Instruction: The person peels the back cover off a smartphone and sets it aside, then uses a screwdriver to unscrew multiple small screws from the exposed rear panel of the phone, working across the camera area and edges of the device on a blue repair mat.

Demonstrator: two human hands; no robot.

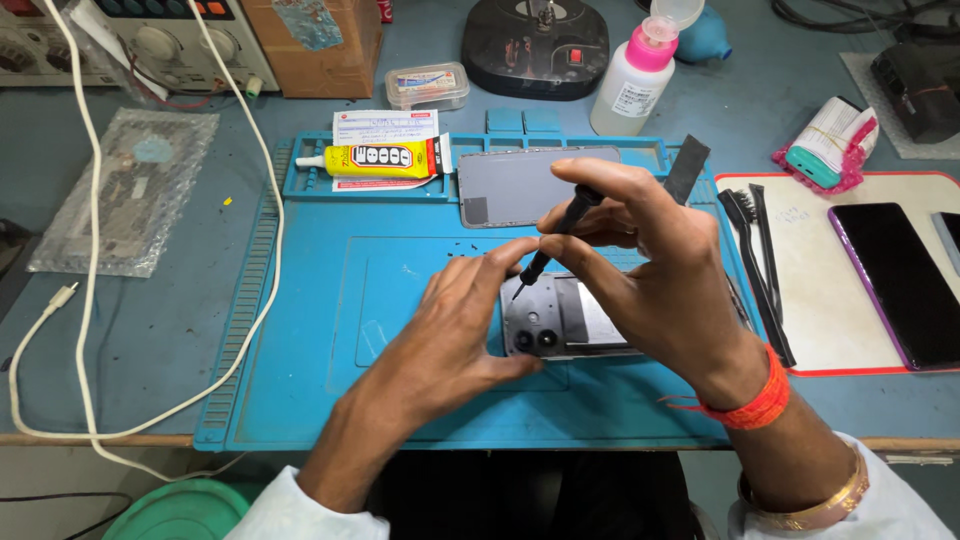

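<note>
A grey-blue tabletop carries a wide blue silicone work mat, with a white red-edged pad just to its right. A clear plastic bag, a white cable, a pink-capped white bottle and a cardboard box also lie directly on it.

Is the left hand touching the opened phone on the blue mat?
Touching. The head view shows the left hand lying against the opened phone's left edge, with no gap.

Phone-repair workbench: blue repair mat, glue tube
</note>
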